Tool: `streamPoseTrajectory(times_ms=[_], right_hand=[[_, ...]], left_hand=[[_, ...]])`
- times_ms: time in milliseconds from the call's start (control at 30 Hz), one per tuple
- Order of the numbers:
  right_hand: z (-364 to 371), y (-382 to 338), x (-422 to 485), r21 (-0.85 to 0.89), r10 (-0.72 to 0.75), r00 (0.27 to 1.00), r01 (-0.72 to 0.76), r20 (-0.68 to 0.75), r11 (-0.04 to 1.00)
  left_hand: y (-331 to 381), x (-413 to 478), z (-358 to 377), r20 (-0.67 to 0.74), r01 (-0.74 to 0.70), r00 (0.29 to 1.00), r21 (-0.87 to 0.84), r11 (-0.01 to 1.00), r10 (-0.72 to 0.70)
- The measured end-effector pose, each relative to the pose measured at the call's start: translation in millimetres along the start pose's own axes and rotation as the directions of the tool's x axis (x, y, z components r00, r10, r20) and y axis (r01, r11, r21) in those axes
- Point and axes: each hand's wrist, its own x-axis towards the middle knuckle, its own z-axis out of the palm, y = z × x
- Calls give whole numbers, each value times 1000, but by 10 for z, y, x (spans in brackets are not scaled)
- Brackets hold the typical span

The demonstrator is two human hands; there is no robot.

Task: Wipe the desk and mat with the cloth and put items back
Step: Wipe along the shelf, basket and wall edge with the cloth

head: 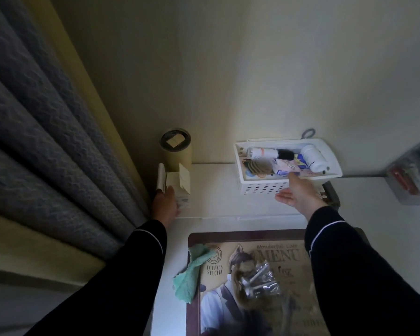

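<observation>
A green cloth (188, 272) lies crumpled on the left edge of the printed desk mat (228, 253), on the white desk (214, 190). My left hand (165, 202) grips a small opened white carton (177, 185) at the desk's back left, by the curtain. Over at the back, my right hand (297, 194) is stretched out with straight fingers. It touches the front of a white perforated basket (260, 187) full of bottles and tubes. A clear bag of metal bolts (260, 280) lies on the mat.
A cylindrical container (175, 149) stands against the wall behind the carton. A grey-blue curtain (46, 154) hangs along the left. A grey box with red items (412, 170) sits at the far right. A dark object (331, 192) lies right of the basket.
</observation>
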Motion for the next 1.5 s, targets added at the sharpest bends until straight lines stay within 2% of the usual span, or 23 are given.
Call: streamPoseTrajectory(times_ms=[67, 200, 300, 500, 800, 933, 1200, 1367, 1500], right_hand=[[30, -1, 52, 36, 2, 999, -4, 50, 999], [138, -5, 68, 254, 13, 999, -21, 31, 967], [258, 61, 10, 330, 19, 1000, -21, 8, 944], [698, 279, -237, 347, 24, 998, -40, 51, 937], [1129, 347, -385, 391, 61, 997, -75, 48, 917], [1214, 363, -390, 429, 57, 997, -70, 43, 901], [1207, 372, -417, 500, 12, 987, -92, 160, 861], [1143, 346, -425, 500, 14, 972, -133, 234, 856], [1107, 315, -367, 477, 38, 970, -152, 240, 866]], left_hand=[[48, 28, 14, -6, 34, 999, -74, 997, -34], [75, 99, -36, -2, -26, 1000, -22, 999, 26], [90, 154, -78, -1, -47, 999, -28, 998, 47], [85, 142, 1, -16, -34, 999, -35, 999, 34], [68, 108, 50, -1, -88, 996, 158, 983, 89], [87, 101, 66, 3, -86, 996, 129, 988, 86], [151, -1, 93, 11, -23, 1000, -15, 1000, 23], [192, -51, 90, -7, 6, 1000, -7, 1000, -6], [226, -91, 117, -17, 15, 1000, 17, 1000, -15]])
